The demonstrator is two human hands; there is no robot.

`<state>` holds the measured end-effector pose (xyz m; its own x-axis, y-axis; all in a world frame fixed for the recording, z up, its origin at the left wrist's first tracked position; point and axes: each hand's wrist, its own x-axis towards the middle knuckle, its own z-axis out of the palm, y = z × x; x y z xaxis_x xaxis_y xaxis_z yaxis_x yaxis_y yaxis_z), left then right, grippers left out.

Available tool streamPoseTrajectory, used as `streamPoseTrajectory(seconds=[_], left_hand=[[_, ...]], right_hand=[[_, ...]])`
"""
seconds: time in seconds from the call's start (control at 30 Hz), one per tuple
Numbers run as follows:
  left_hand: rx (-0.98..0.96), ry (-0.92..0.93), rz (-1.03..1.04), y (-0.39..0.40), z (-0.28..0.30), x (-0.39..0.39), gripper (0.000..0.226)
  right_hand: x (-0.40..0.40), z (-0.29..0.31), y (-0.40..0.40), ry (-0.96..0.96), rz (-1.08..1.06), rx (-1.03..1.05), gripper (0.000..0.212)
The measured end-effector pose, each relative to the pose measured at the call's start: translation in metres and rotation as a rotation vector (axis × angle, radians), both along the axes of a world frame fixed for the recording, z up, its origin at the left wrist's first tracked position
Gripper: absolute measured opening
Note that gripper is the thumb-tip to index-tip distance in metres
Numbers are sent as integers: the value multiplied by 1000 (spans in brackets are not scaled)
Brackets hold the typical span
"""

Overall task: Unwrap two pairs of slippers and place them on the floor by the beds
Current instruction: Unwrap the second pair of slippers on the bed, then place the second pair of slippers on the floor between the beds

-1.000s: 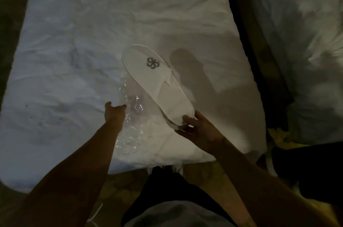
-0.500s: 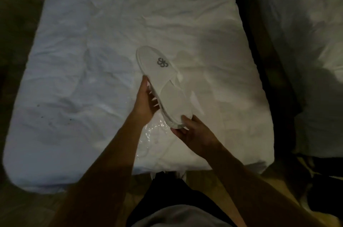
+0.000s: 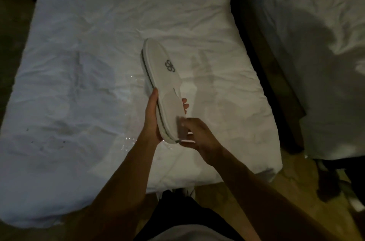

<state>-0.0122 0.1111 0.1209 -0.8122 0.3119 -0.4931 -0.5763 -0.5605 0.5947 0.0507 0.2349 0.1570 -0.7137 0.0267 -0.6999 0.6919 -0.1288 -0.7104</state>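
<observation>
The clear wrapper [image 3: 129, 138] lay crumpled on the bed [image 3: 98, 43] at about 9 o'clock from the hands, so one pair seemed unwrapped. The left grip [image 3: 153, 116] was clamped around the stacked slippers [image 3: 164, 86], held above the bed, while the right grip [image 3: 194, 136] pinched their near end. Judging by this, separating them, flooring them and the second pair all remained.

matt white cloth slippers [image 3: 164, 75], creased cloth bedsheet [image 3: 98, 43], glossy plastic wrapper [image 3: 128, 142]

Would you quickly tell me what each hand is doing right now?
Left hand: grips the stacked white slippers around their lower half.
Right hand: fingers curled, pinching the slippers' near end.
</observation>
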Motion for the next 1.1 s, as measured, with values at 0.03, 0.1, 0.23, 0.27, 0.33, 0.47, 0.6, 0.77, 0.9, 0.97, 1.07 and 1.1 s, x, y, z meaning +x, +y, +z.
streamPoseTrajectory(seconds=[0.03,0.1,0.23,0.27,0.33,0.47,0.6,0.77,0.9,0.97,1.07,1.1], left_hand=[[-39,-1,-8,3,2,3,62],[-121,18,-5,9,7,9,58],[-233,89,-11,18,19,14,68],[-262,107,-18,19,23,15,67],[-327,144,-30,20,30,15,67],[-498,156,55,20,44,12,99],[-678,126,187,24,63,13,98],[-878,131,245,41,86,19,89],[-959,99,254,52,107,34,87],[-960,112,295,60,114,47,81],[-941,158,387,78,121,64,69],[-950,182,425,85,122,69,67]], right_hand=[[-2,4,0,28,-6,22,51],[-7,14,-1,74,53,95,57],[-8,20,-4,124,157,265,71],[-6,20,-4,129,154,265,70],[-1,22,-1,153,119,241,56],[5,31,6,278,34,279,58],[7,32,13,386,-31,218,74],[14,29,28,468,-171,175,75],[26,23,47,582,-203,202,77],[33,24,59,628,-192,186,77],[45,28,80,677,-169,146,74],[48,28,87,684,-161,140,74]])
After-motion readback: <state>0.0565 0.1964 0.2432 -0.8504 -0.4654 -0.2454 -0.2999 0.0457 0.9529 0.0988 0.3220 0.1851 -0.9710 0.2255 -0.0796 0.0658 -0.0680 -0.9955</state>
